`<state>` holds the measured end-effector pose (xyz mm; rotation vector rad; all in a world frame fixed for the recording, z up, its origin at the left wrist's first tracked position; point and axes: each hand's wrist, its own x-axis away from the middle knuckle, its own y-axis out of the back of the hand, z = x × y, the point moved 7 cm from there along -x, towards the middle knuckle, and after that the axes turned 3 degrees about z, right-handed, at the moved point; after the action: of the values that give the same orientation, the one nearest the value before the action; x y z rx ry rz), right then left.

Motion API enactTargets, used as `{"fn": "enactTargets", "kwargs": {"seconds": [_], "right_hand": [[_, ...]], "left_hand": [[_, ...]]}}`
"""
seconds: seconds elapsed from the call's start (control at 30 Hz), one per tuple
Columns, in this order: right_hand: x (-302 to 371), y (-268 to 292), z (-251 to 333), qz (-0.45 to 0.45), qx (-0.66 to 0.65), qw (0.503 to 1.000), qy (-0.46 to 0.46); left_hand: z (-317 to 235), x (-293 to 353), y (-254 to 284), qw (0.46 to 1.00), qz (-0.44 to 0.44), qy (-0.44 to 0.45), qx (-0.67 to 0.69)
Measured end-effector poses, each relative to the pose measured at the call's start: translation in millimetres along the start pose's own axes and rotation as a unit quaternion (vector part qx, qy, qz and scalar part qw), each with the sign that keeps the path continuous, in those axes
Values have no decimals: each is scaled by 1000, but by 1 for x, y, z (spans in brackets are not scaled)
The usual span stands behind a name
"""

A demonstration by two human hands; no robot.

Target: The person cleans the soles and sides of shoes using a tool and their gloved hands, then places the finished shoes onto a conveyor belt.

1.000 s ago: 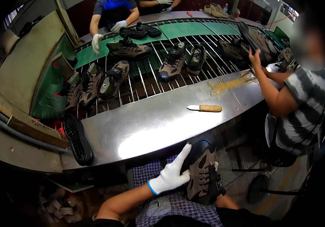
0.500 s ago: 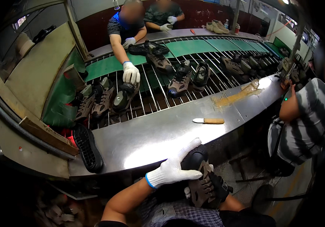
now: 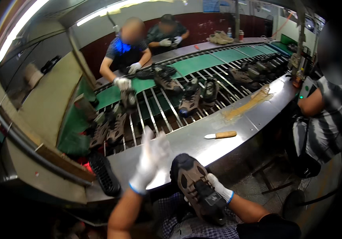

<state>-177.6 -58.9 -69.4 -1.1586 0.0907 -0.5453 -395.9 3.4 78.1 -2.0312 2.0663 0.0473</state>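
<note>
A brown and black shoe [image 3: 193,177] is tilted over my lap, toe pointing up and away from me. My right hand [image 3: 220,188], in a white knit glove, grips its right side; the fingers beneath it are hidden. My left hand [image 3: 150,157], gloved the same way, is raised to the left of the shoe and apart from it. Motion smears it, but its fingers look stretched out and nothing shows in them. A knife with a wooden handle [image 3: 226,134] lies on the metal ledge [image 3: 191,149] beyond the shoe. A black shoe sole [image 3: 104,173] leans at the ledge's left end.
Past the ledge runs a rod conveyor [image 3: 155,109] bearing several shoes. Across it a co-worker's gloved hand [image 3: 122,83] holds another shoe [image 3: 128,98]; a second person [image 3: 167,34] stands beside that one. Someone in a striped shirt [image 3: 318,127] is close on my right.
My left hand has let go of the shoe and moved up and left. The shoe has turned, toe now up and left. The co-worker has drawn a shoe back across the rods. My view has shifted.
</note>
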Motion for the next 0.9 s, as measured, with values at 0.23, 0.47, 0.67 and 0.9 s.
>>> {"fn": "enactTargets", "kwargs": {"seconds": [0.23, 0.47, 0.67, 0.9], "right_hand": [[-14, -31, 7, -89, 188, 975, 78], [-10, -38, 5, -130, 407, 903, 40], [-10, -37, 14, -132, 525, 841, 12], [1, -42, 30, -174, 620, 765, -11]], "left_hand": [[61, -37, 185, 917, -304, 123, 228], [75, 4, 327, 846, -452, 116, 257], [14, 29, 359, 842, -489, 63, 219], [-31, 6, 135, 947, -189, 138, -220]]}}
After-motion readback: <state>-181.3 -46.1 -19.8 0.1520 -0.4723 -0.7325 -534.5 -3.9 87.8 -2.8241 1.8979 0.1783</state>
